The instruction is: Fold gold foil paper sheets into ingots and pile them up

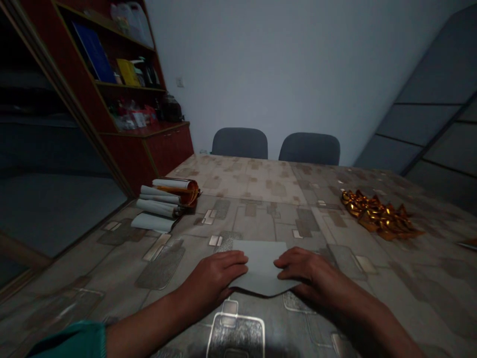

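A pale sheet of paper (263, 266) lies near the table's front edge, its near edge bowed and slightly raised. My left hand (221, 272) grips its left side, fingers on top and the thumb side low at the near corner. On the right side, my right hand (300, 268) holds the sheet in the same way, fingertips on its upper face. Rolled or folded sheets (160, 206), pale outside and gold inside, are stacked at the left. At the right sits a cluster of shiny gold folded pieces (382, 216).
The table (246, 181) has a patterned cover. Two grey chairs (239, 142) (310, 148) stand behind it against the wall. A red-brown cabinet (167, 146) with loaded shelves is at the back left. Part of another object (468, 244) shows at the right edge.
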The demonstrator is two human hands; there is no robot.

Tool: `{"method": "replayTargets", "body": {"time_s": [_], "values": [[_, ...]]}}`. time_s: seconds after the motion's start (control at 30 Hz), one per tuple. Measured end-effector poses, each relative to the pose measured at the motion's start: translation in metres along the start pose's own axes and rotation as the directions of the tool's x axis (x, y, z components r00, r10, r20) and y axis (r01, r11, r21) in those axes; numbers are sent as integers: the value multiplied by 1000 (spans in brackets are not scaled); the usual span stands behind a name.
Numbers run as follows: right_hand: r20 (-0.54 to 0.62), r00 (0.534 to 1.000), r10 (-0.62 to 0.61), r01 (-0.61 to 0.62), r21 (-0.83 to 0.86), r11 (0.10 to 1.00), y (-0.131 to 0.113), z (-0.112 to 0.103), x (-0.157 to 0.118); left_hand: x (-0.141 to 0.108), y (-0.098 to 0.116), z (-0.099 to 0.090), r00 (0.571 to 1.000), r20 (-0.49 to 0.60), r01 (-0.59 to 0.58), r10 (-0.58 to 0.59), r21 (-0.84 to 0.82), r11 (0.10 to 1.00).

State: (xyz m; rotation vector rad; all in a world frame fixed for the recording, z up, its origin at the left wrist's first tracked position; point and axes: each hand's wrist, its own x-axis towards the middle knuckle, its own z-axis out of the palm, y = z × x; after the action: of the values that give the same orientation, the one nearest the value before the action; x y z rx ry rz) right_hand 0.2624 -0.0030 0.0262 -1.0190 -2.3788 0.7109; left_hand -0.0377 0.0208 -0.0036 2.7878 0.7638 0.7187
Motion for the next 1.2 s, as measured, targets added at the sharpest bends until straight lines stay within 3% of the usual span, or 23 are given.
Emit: {"method": "replayTargets", "body": {"time_s": [0.17, 0.37, 0.53, 0.7, 0.8, 0.9, 0.97, 1.03, 1.2], "values": [[-28, 998, 48, -45, 95, 994, -5, -5, -7, 1, 6, 1, 992, -128, -25, 11, -109, 994], [104, 977, 188, -202, 145, 969, -21, -11, 3, 5, 10, 1, 992, -100, 53, -77, -222, 974], [-88, 939, 332, -319, 137, 938, -13, 6, 13, 7, 11, 2, 975, -50, 191, -214, -288, 938], [-215, 905, 368, -377, -1, 926, -5, 21, 19, -1, 6, 8, 922, -57, 365, -382, -195, 910], [-254, 896, 365, -397, -89, 913, -2, 24, 19, -2, 5, 9, 950, -89, 293, -300, -90, 952], [-267, 892, 365, -409, -133, 903, 0, 27, 19, 2, 11, 8, 984, -112, 151, -141, 89, 985], [-265, 895, 360, -407, -151, 901, 1, 29, 18, 5, 18, 9, 998, -36, 53, -49, 131, 990], [-259, 896, 360, -407, -160, 899, 1, 30, 18, 6, 25, 13, 994, 112, -9, 1, 77, 997], [-223, 891, 395, -430, -141, 892, -2, 28, 20, 3, 30, 18, 963, 269, -4, 11, -29, 1000]]}}
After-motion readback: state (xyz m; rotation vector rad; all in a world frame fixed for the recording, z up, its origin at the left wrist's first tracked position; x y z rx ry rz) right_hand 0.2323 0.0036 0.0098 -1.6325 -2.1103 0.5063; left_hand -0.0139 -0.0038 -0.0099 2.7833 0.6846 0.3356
